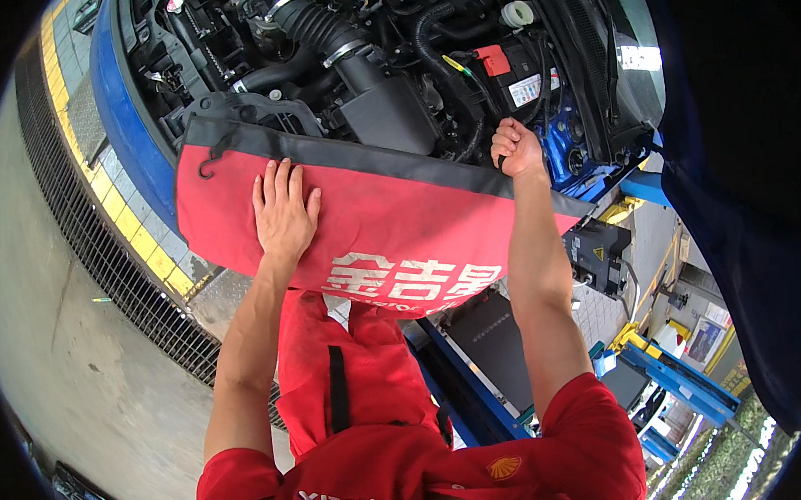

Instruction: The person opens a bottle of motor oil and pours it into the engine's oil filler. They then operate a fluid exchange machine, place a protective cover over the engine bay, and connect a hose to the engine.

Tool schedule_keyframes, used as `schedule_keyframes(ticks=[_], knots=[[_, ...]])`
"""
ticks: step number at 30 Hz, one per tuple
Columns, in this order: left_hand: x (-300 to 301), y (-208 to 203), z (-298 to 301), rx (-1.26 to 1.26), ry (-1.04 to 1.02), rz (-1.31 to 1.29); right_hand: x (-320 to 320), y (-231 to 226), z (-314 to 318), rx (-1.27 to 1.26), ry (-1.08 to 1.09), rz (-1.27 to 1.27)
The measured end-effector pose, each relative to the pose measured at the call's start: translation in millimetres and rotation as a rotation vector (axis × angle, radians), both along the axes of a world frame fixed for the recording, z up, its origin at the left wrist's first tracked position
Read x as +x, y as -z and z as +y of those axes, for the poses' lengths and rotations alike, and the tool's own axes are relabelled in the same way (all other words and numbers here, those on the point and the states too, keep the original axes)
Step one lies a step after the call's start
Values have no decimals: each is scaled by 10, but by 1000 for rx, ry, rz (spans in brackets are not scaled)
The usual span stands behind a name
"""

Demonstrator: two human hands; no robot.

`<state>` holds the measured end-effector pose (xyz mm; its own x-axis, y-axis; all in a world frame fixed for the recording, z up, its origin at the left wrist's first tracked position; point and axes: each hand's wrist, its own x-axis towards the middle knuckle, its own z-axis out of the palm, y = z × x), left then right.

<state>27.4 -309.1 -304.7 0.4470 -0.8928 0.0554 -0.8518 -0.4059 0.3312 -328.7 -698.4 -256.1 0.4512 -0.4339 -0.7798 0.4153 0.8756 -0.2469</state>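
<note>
The person stood at the front of a blue car (121, 112) with the hood up, and a red cover (389, 223) with a black top band hung over the edge of the engine bay. I will place everything relative to this cover.

The left hand (282, 212) lay flat on the cover, near its left end, fingers spread and pressing the cloth; it was open and gripped nothing. The right hand (516, 147) was at the right end of the top band, closed into a fist. It seemed to hold the band or a small dark strap there, but what exactly was in the fist I could not tell.

Just above the cover was the engine (378, 56), with a thick ribbed hose (315, 24) and a battery (523, 79) with a red cap near the right hand. Below the cover were yellow floor tiles (134, 227) and a metal grate (94, 244).

To do this step well, I think the top band should sit straight along the edge, with the flat hand smoothing the cloth so no fold stays, and the fist keeping the corner tight.
</note>
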Motion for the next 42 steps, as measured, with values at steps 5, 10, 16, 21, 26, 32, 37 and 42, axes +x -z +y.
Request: schedule_keyframes(ticks=[5,10,16,21,26,32,37,42], knots=[[-16,47,7,-19,-18,-5,-79,123,151,222,134,-80],[41,-11,-15,-79,-12,22,-250,173,266,41,-33,251],[699,-116,-95,-319,-153,93,-217,375,741,-1321,-387,1584],[1268,-241,48,-78,-359,-82,819,-101,1910,-1437,-583,1309],[1687,-313,10,49,-270,102,1122,226,2471,-1505,-708,1311],[2048,-263,-233,12,-383,762,1211,279,2547,-1474,-691,1300],[2126,-372,-552,-182,-556,1575,1135,295,2463,-1416,-753,1302],[2039,-145,-682,-330,-640,1472,1159,337,2433,-1402,-752,1324]])
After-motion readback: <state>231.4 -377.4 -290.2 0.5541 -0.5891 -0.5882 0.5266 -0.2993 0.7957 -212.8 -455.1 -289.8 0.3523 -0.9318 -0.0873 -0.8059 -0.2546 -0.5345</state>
